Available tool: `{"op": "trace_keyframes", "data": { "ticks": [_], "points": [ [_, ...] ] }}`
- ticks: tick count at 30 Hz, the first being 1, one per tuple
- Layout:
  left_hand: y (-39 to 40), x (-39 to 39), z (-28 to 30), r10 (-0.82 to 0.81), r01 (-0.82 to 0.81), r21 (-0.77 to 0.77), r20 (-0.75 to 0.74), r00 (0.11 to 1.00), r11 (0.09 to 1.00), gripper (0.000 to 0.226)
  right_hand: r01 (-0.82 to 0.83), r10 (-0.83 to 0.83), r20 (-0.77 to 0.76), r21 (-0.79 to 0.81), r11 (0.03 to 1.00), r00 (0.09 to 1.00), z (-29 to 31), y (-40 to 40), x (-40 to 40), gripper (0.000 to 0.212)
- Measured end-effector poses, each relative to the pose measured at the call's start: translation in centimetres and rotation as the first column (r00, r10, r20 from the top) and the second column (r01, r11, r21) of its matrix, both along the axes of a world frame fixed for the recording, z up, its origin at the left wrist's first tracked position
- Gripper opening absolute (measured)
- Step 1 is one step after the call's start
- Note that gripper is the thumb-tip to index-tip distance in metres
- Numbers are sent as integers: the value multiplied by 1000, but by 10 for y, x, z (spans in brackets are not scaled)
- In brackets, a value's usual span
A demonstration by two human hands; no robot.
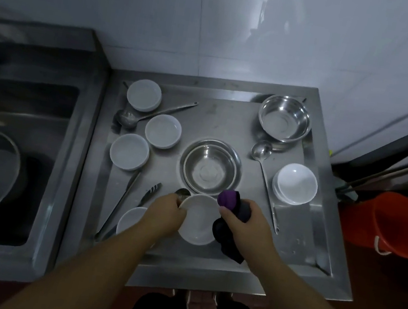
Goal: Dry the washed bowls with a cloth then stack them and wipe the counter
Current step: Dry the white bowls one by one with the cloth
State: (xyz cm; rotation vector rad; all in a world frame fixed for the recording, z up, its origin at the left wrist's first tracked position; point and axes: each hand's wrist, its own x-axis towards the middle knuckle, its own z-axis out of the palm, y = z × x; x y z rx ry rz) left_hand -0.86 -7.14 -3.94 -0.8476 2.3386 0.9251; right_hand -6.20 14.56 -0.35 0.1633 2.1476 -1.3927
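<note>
My left hand (167,211) grips the left rim of a white bowl (197,224) held over the front of the steel counter (294,250). My right hand (243,221) holds a dark cloth with a purple part (230,202) at the bowl's right rim. Three single white bowls (144,95) (162,131) (129,151) sit at the left. Another white bowl (130,219) is partly hidden by my left forearm. A stack of white bowls (295,183) stands at the right.
Two steel bowls sit on the counter, one in the middle (210,169) and one at the back right (284,119). Ladles (129,117) (261,150) and tongs (149,193) lie between the bowls. A sink (9,148) holding pans is at the left. An orange bucket (388,223) stands at the right.
</note>
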Motion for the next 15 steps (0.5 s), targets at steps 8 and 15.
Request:
{"op": "trace_keyframes", "data": {
  "ticks": [8,15],
  "points": [
    [-2,-11,62,471,-385,405,-137,871,829,12,-50,28,-204,-104,993,978,58,-34,-21,36],
    [-11,-20,123,673,-344,842,-29,739,415,25,-132,96,-398,-65,989,912,112,-58,-31,32]
  ]
}}
